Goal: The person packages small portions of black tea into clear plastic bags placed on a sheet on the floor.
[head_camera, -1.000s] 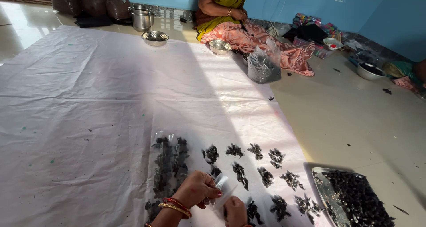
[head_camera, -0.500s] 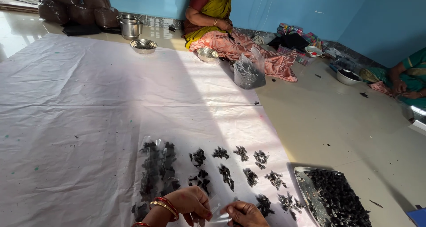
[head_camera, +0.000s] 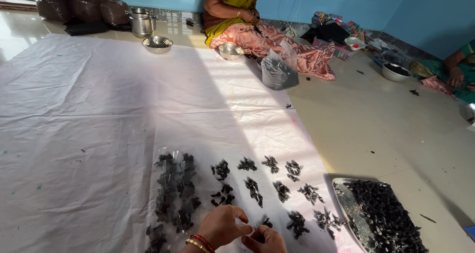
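White sheet (head_camera: 99, 114) covers the floor, dotted with small dark piles (head_camera: 277, 184), and at the bottom edge left hand (head_camera: 222, 227) and right hand (head_camera: 264, 240) meet, fingertips pinched together on a dark bit (head_camera: 256, 229), packets (head_camera: 173, 193) to their left, metal tray (head_camera: 346, 203) at right.

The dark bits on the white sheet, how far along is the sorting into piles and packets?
Done: about a dozen small piles lie in rows on the sheet, and filled clear packets lie beside them. In hand: the left hand and right hand meet over a few bits at the near edge. Left: the tray on the right is heaped with loose bits.
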